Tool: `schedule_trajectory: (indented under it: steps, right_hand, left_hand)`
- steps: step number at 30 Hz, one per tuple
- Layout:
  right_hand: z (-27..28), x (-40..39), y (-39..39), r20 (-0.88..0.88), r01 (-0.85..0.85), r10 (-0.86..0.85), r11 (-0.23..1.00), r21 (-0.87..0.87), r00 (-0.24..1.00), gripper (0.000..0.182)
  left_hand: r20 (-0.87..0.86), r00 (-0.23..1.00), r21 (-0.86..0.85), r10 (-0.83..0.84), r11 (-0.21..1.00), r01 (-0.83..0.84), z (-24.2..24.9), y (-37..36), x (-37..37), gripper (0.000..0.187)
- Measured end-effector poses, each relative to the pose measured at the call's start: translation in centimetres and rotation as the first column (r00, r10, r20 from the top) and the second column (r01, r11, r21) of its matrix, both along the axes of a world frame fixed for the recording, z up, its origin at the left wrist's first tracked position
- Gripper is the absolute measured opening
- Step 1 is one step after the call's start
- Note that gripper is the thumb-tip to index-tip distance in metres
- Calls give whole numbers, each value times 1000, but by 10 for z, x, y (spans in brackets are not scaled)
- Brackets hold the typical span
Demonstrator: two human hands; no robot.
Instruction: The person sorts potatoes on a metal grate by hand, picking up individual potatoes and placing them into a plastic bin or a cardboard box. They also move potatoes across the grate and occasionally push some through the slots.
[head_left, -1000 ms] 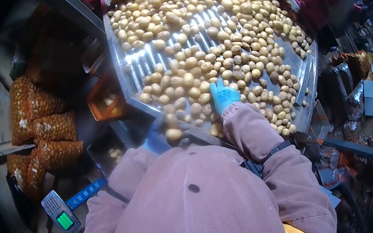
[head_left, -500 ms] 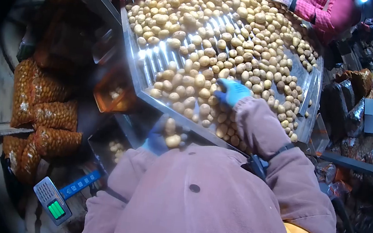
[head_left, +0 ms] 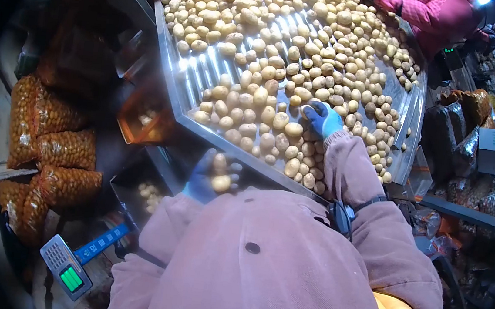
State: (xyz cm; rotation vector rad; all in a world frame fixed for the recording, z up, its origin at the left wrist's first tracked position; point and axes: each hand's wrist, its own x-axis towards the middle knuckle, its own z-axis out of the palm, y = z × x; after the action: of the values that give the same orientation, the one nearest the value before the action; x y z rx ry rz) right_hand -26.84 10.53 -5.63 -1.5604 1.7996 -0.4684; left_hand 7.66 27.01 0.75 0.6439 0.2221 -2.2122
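My left hand (head_left: 200,180), in a blue glove, is in front of the metal table's near edge. Its fingers curl around two potatoes (head_left: 220,183), one above the other. My right hand (head_left: 324,120), gloved in blue too, is over the near part of the sorting table (head_left: 224,146). Its fingers are bent in around a potato (head_left: 306,111), which they partly cover. Many loose potatoes (head_left: 280,120) lie around that hand on the slatted metal surface.
An orange crate (head_left: 131,132) and a dark bin with potatoes (head_left: 149,197) stand at left. Beyond are filled net sacks (head_left: 68,149) and a scale display (head_left: 66,268). Two people in red and pink sleeves (head_left: 422,13) work at the far side. Bags are stacked at right.
My right hand has shifted right, its fingers now curled at a potato. My left hand still holds its two potatoes, slightly further left. Across the table, the co-workers' hands have moved away toward the far edge.
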Motion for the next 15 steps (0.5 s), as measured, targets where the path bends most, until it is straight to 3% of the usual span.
schedule_trajectory:
  steps: [1,3,5,7,11,15]
  right_hand:
    - [-4,-2,4,79,58,-54,997,-44,995,51]
    - [6,-2,23,145,-4,8,1000,-29,989,57]
    - [52,19,41,53,-120,120,993,1,991,60]
    - [86,45,46,-351,-302,325,946,119,878,73]
    - [74,60,32,-429,-169,226,971,166,875,83]
    - [99,68,21,-418,-119,203,969,217,885,75]
  left_hand:
    - [9,1000,30,16,999,-16,0,1,2,50]
    - [69,997,-28,-25,999,27,-2,1,6,49]
    - [70,996,-52,-52,997,56,-4,-2,7,49]
    - [3,997,-43,-71,997,71,-6,-5,5,49]
    - [29,996,-124,-88,988,91,-3,-10,-4,48]
    - [48,996,-101,-75,992,80,-4,-10,-2,49]
